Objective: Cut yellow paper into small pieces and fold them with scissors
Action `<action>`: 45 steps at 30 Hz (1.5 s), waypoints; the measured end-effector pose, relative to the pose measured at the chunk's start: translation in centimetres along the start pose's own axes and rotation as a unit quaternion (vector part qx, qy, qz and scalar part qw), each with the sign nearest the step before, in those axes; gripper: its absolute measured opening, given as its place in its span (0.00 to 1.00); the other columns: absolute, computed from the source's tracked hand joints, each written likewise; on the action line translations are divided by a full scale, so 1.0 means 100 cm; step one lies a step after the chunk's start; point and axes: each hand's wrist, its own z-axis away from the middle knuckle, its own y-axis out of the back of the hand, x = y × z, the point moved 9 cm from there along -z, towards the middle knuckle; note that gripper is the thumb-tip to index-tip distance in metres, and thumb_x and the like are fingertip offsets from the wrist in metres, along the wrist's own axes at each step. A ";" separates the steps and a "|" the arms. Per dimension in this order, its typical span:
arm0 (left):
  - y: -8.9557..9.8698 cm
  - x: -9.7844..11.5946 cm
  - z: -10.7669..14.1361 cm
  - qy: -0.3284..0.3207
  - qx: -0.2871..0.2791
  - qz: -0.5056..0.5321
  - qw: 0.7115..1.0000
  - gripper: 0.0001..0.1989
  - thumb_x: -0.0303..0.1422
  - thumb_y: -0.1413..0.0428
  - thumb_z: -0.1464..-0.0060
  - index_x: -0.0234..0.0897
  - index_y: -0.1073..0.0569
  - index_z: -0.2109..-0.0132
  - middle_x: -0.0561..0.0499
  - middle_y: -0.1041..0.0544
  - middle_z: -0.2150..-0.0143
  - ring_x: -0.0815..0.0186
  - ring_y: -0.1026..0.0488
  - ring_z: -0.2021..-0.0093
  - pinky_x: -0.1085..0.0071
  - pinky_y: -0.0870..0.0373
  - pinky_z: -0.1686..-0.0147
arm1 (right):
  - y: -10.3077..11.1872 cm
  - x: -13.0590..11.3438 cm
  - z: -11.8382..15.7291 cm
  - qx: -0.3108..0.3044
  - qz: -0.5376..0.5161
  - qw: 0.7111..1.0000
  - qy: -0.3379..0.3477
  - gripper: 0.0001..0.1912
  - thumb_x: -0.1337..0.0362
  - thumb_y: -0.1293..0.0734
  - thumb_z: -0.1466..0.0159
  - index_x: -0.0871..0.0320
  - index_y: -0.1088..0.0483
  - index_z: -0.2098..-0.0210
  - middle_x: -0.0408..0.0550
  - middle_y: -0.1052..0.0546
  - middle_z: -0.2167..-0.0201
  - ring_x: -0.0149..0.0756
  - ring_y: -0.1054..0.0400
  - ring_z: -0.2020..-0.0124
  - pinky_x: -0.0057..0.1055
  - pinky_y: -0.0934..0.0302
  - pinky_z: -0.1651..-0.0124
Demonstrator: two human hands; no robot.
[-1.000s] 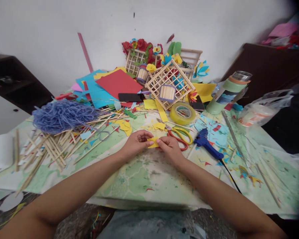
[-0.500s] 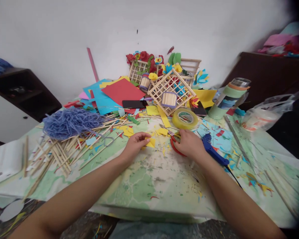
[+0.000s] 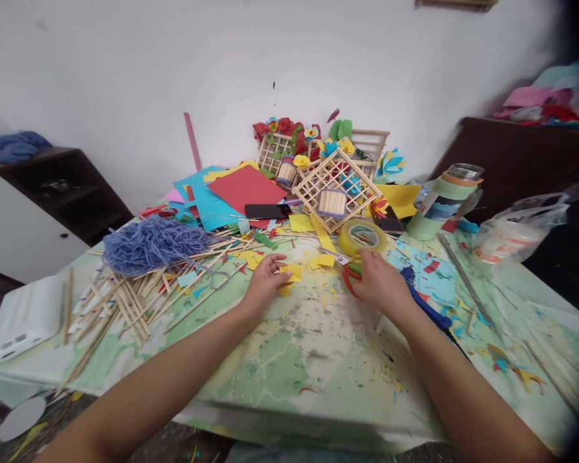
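Note:
My left hand pinches a small piece of yellow paper between thumb and fingers, just above the middle of the table. My right hand is closed around the red and green handles of a pair of scissors. The blades point up and left, towards small yellow paper scraps on the table. Part of the handles is hidden under my fingers. Beyond my right hand lies a roll of yellowish tape. A blue glue gun rests beside my right forearm.
Blue yarn and many thin wooden sticks cover the left side. Coloured paper, a dark phone and a stick lattice with paper flowers stand behind. A bottle and a plastic-bagged cup are at the right.
The head view has tilted slightly, so the scene sits lower and further right. The yellow paper in my left hand has turned and shows more of itself. My right hand keeps hold of the scissors.

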 end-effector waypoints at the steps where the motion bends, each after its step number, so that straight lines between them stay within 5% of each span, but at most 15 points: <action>1: 0.001 0.001 0.000 -0.001 0.005 0.006 1.000 0.22 0.29 0.38 0.61 0.37 0.33 0.56 0.56 0.33 0.67 0.73 0.31 0.69 0.75 0.30 0.68 | 0.005 0.002 0.000 0.020 0.007 1.000 -0.005 0.23 0.65 0.39 0.43 0.61 0.40 0.47 0.57 0.29 0.56 0.43 0.33 0.59 0.31 0.45 0.65; 6: 0.001 0.003 0.001 0.000 0.019 0.019 1.000 0.23 0.27 0.38 0.63 0.37 0.33 0.56 0.56 0.34 0.68 0.74 0.31 0.71 0.77 0.32 0.71 | 0.028 0.004 0.004 0.114 0.048 0.992 0.001 0.24 0.72 0.43 0.41 0.56 0.38 0.46 0.54 0.28 0.57 0.45 0.35 0.56 0.33 0.44 0.64; 12: 0.000 0.005 0.002 -0.004 0.023 0.024 0.999 0.24 0.26 0.37 0.63 0.37 0.32 0.55 0.57 0.36 0.68 0.75 0.32 0.71 0.78 0.32 0.70 | 0.035 0.016 0.001 0.170 -0.049 0.984 -0.023 0.27 0.63 0.38 0.42 0.56 0.41 0.43 0.55 0.27 0.57 0.45 0.33 0.59 0.32 0.43 0.66; 18: 0.000 0.002 0.002 0.007 0.024 0.049 0.998 0.26 0.25 0.37 0.62 0.38 0.32 0.53 0.56 0.35 0.68 0.75 0.31 0.70 0.79 0.31 0.70 | 0.011 -0.001 0.005 0.096 -0.176 0.979 -0.028 0.27 0.52 0.36 0.45 0.55 0.39 0.48 0.46 0.25 0.72 0.40 0.31 0.71 0.28 0.48 0.73; 26: 0.000 -0.004 0.002 0.030 0.021 0.125 0.991 0.25 0.21 0.39 0.59 0.37 0.32 0.52 0.55 0.31 0.70 0.75 0.29 0.69 0.80 0.30 0.66 | 0.005 -0.059 0.027 0.038 -0.103 0.985 0.132 0.28 0.50 0.38 0.43 0.61 0.37 0.49 0.54 0.26 0.63 0.44 0.33 0.62 0.32 0.45 0.64; 45: -0.005 -0.003 0.003 0.026 0.002 0.126 0.992 0.25 0.21 0.39 0.61 0.38 0.31 0.52 0.54 0.27 0.64 0.75 0.28 0.67 0.81 0.31 0.67 | -0.002 -0.070 0.035 -0.002 -0.076 0.982 0.172 0.32 0.45 0.41 0.42 0.60 0.38 0.46 0.54 0.28 0.65 0.43 0.34 0.62 0.32 0.44 0.63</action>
